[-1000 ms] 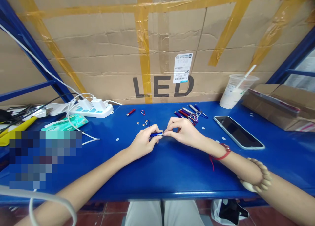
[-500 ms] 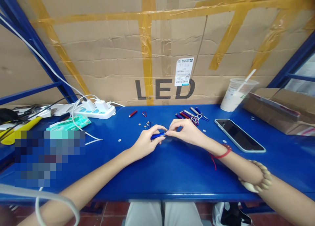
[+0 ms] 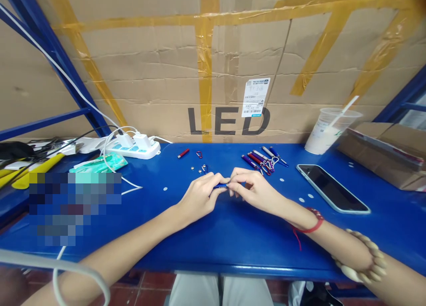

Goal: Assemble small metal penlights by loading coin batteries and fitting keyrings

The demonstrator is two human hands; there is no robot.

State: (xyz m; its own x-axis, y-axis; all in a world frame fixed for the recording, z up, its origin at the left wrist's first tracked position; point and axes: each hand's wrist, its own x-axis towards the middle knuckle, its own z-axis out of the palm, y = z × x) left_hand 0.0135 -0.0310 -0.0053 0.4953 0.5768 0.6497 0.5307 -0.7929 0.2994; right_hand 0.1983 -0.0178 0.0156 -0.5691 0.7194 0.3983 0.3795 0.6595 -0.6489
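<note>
My left hand point(image 3: 199, 198) is closed round a small blue keychain flashlight point(image 3: 220, 186), a slim tube mostly hidden by my fingers. At the tube's right end, my right hand point(image 3: 251, 187) pinches with thumb and fingertips. Whether a smaller part sits in that pinch is hidden. Just beyond my left hand lie several button cells point(image 3: 200, 171) and a blue carabiner clip point(image 3: 205, 168). Farther back are a red tube point(image 3: 183, 153) and a red carabiner clip point(image 3: 199, 154). Beyond my right hand, several similar flashlights with clips point(image 3: 257, 160) lie in a group.
A phone point(image 3: 333, 188) lies to the right, in front of a drink cup with a straw point(image 3: 322, 135) and an open carton point(image 3: 382, 157). At left are a power strip point(image 3: 146, 151), a tissue pack point(image 3: 100, 163) and loose cables. A large cardboard box point(image 3: 159, 84) stands behind the blue table point(image 3: 206, 248).
The camera view has shifted slightly. My hands have drawn closer together on the blue flashlight, whose tube now shows less between my fingers.
</note>
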